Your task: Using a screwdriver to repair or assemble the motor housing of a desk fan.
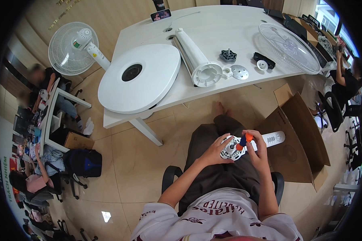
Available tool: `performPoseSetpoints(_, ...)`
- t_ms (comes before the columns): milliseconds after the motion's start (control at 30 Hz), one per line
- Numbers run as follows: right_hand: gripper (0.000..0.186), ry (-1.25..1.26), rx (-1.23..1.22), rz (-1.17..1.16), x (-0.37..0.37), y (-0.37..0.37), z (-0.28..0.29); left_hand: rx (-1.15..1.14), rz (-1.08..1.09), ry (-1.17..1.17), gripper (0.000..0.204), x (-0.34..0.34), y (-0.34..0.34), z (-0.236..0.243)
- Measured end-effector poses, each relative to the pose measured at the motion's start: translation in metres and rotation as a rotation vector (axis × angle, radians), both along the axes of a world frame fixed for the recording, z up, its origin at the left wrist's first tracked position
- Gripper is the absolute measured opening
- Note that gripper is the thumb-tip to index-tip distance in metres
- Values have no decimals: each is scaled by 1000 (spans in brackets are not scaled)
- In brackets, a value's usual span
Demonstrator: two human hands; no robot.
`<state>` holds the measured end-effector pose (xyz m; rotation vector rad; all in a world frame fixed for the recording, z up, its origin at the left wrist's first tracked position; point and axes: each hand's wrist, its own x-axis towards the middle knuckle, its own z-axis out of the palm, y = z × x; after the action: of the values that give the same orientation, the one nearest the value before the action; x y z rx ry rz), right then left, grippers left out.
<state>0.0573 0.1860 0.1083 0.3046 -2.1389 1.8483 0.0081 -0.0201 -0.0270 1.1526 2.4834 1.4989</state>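
Over my lap, my left hand (213, 154) is closed round the rim of a white slotted fan motor housing (225, 154). A long white piece with a row of buttons (274, 139) sticks out to the right of it, past my right hand; whether the two are joined is hidden. My right hand (260, 151) grips a screwdriver with an orange and dark blue handle (249, 137). The screwdriver is tilted, its lower end over the housing; its tip is too small to make out.
A white table (217, 24) ahead bears a round white base (157, 72), a white column (195, 56), a dark knob (228, 55), a perforated disc (240, 72) and a fan grille (289, 48). An open cardboard box (289, 148) stands at my right. A standing fan (73, 48) is far left.
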Motion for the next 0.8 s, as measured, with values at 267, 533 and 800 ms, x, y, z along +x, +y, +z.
performPoseSetpoints(267,43,181,271,-120,0,9,-9,-3,-5,-25,114,2,-1,2)
performPoseSetpoints(533,37,-45,9,-13,3,4,4,-9,-3,-25,113,2,-1,1)
performPoseSetpoints(800,37,135,224,-68,0,15,-16,-11,-11,-39,112,1,0,5)
